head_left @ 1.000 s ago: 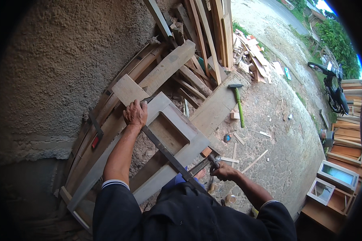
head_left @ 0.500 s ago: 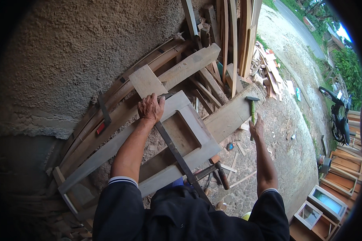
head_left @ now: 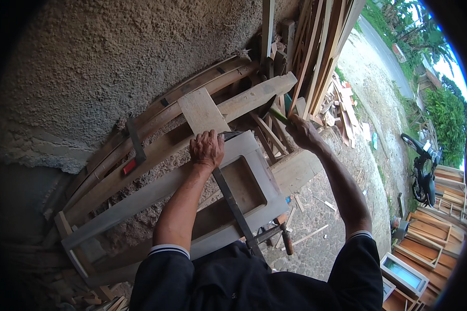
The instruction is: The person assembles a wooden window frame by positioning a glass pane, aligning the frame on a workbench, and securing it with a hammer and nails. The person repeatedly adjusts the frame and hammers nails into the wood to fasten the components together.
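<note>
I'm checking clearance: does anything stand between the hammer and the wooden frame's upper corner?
Nothing visible stands between the hammer in the right hand and that corner of the wooden frame. The left hand and upper end of the dark clamp are to its left.

The right hand has lifted the hammer off the plank.

Frame: pale greyish tan
Panel: dull brown
Clamp bar: blackish grey
Clamp handle: dark brown
Hammer handle: bright green
Second clamp: black
Its tip: red
Shirt: black
Cuff: white stripes on black
Wall: brown-grey, mottled
Board: light tan
Motorbike: black
Foliage: green
Window: white surround, light blue pane
</note>
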### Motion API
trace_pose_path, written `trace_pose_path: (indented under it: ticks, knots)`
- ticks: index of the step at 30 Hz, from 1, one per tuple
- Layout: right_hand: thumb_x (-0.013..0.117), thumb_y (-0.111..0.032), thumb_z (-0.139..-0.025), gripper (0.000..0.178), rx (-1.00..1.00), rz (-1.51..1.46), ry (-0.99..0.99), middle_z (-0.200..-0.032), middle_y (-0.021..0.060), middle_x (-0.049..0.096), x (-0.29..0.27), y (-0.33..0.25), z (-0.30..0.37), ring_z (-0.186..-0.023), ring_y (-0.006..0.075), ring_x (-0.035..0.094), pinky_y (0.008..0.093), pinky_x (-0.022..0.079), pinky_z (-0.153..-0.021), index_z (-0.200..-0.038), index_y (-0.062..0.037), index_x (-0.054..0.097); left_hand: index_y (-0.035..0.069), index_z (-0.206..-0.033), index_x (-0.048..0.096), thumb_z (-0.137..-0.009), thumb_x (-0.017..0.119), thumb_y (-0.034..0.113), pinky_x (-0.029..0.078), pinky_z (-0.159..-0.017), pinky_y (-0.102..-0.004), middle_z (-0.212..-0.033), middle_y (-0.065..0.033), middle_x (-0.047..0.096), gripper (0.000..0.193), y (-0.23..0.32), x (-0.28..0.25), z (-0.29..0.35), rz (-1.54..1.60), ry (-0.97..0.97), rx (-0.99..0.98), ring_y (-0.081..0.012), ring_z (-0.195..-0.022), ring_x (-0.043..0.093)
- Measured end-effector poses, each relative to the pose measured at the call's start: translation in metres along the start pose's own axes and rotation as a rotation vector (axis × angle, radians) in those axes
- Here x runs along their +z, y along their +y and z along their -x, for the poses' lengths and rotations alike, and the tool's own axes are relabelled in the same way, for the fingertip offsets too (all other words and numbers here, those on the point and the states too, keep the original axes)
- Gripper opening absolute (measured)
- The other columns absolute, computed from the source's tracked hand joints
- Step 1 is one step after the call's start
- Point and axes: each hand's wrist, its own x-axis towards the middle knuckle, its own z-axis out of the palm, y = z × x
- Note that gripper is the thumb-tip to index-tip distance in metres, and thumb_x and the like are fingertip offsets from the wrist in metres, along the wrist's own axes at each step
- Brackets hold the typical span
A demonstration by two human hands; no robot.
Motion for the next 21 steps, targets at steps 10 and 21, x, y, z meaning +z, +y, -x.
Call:
trace_pose_path:
  ticks: [10,21]
  knots:
    - [0.055,-0.027,-0.103,0.036,-0.324,0.276,-0.403,-0.103,0.0153,0.074,-0.002,-0.086,-0.078,-0.091,0.029,0.073,0.0424,0.055,-0.084,-0.139,-0.0239,0.061,0.012,-0.096,0.06,-0.1,0.052,0.038,0.048,-0.08,-0.0476,-0.096,-0.0094,0.067,0.028,0.0,-0.004,0.0,-0.006,0.046,0.041,-0.029,-0.093,0.066]
    - [0.052,-0.034,-0.101,0.037,-0.18,0.438,-0.509,-0.105,0.0228,0.071,0.012,-0.082,-0.094,-0.104,0.0352,0.069,0.0518,0.054,-0.088,-0.134,-0.0188,0.061,0.011,-0.096,0.059,-0.101,0.051,0.037,0.048,-0.079,-0.0489,-0.094,-0.0103,0.066,0.028,0.0,-0.004,0.0,-0.019,0.007,0.041,-0.0301,-0.092,0.065]
